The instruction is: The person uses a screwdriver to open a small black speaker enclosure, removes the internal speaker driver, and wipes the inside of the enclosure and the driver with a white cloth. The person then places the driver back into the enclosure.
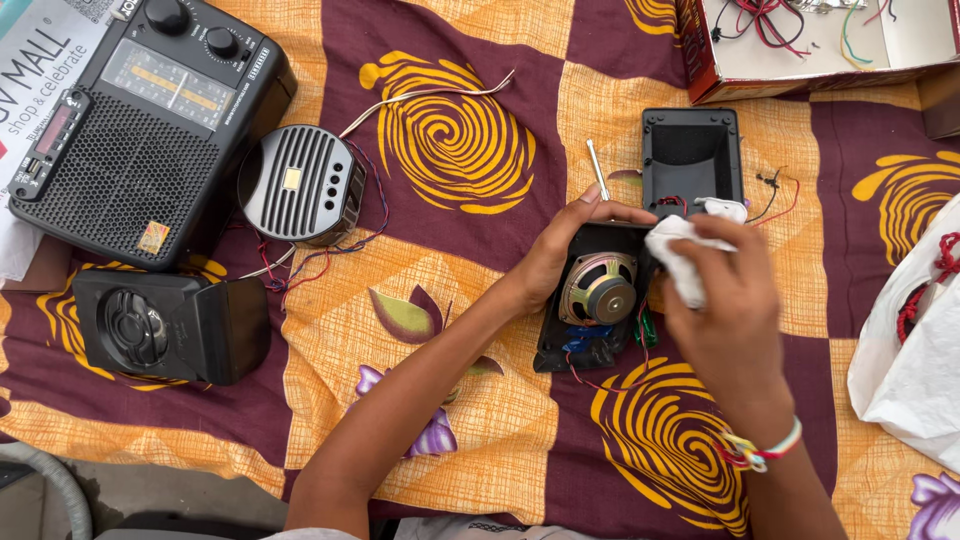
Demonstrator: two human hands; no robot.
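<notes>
Work surface: patterned cloth (470, 140), maroon and yellow swirls, soft and wrinkled. Left hand (560, 255) curls around the open speaker panel (590, 300) near centre, fingers wrapped over its upper edge. Right hand (725, 300) pinches a crumpled white rag (680, 255) against the panel's top right corner. Risk: rag may snag the thin red wires (620, 375) or dent the paper cone (600, 290). Empty black plastic housing (690, 150) lies just behind; ribbed round speaker (300, 185) sits well left.
</notes>
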